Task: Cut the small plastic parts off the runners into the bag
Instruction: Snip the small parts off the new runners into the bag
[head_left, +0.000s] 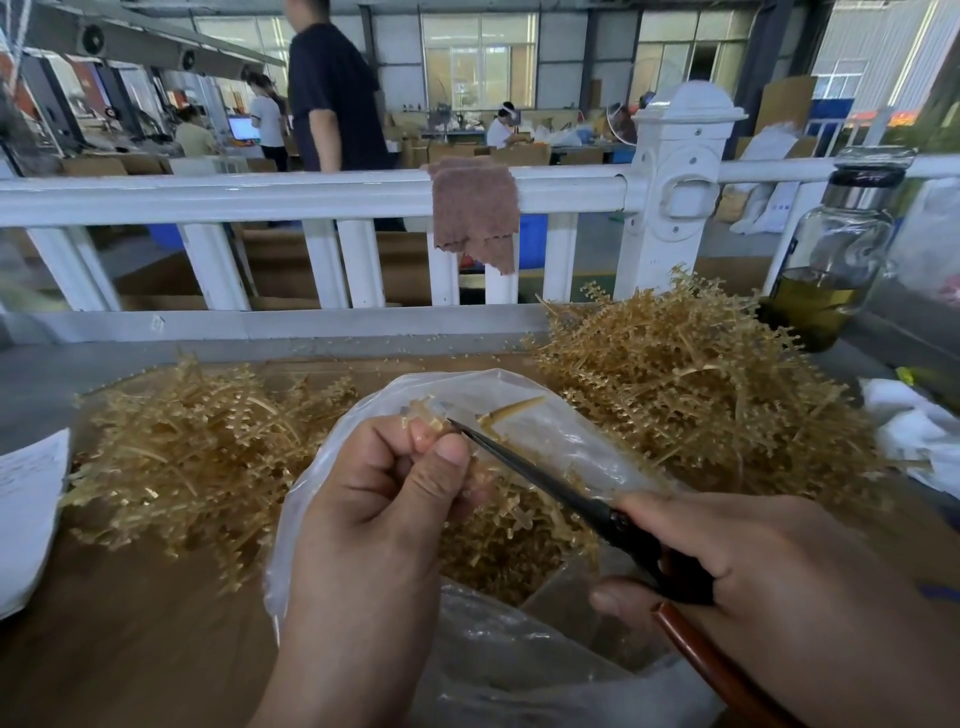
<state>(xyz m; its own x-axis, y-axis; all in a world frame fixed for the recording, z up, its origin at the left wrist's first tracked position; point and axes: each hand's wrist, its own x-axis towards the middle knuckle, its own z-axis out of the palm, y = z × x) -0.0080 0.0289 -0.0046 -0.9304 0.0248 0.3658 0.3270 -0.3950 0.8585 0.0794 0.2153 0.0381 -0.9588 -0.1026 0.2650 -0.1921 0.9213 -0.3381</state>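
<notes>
My left hand (387, 493) pinches a small amber plastic runner (423, 413) between thumb and fingertips, over the mouth of a clear plastic bag (530, 387). My right hand (769, 561) grips black scissors (571, 491) by the handles. Their blades are nearly together, with the tip at the runner beside my left fingertips. A cut-off runner stem (514, 406) shows just beyond the tip. Small amber parts (509, 551) lie heaped inside the bag.
Two piles of amber runners lie on the brown table, a left pile (192, 447) and a bigger right pile (701, 384). A glass bottle (831, 260) stands at the right, white paper (26, 514) at the left edge. A white railing (311, 192) with a brown cloth (475, 213) runs behind.
</notes>
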